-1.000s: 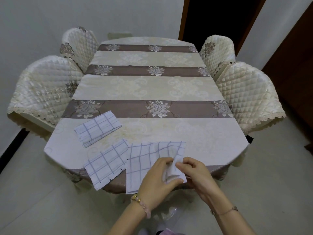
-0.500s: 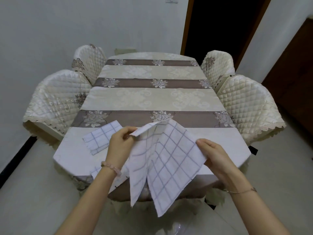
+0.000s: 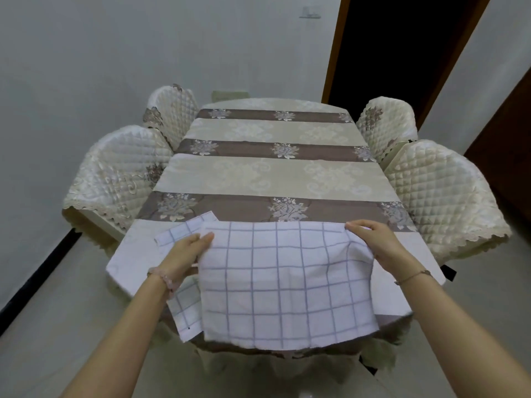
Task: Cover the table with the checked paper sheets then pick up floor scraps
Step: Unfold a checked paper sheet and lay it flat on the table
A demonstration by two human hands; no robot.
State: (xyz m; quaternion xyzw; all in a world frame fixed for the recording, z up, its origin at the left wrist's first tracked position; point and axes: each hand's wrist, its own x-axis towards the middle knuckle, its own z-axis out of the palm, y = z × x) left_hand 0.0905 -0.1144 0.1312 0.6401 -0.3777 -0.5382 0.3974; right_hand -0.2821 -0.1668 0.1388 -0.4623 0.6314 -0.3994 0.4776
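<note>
A pale-walled room with a dark doorway frames the long tabletop (image 3: 273, 173), striped cream and brown, with quilted chairs (image 3: 115, 179) along both sides. Your left hand (image 3: 188, 254) pinches the far left corner of the big checked sheet (image 3: 284, 285) and your right hand (image 3: 373, 242) pinches the far right corner, so the sheet hangs opened flat over the near end, its lower edge past the tabletop's rim. Two folded sheets lie on the near left: one (image 3: 184, 229) just beyond your left hand, the other (image 3: 186, 311) partly under the big sheet. Keep the top edge taut and level, line the grid up with the brown stripe, then lower the far edge first and smooth toward yourself. I'd move the folded sheets aside first, or they will likely leave a lump underneath. No floor scraps show here.
</note>
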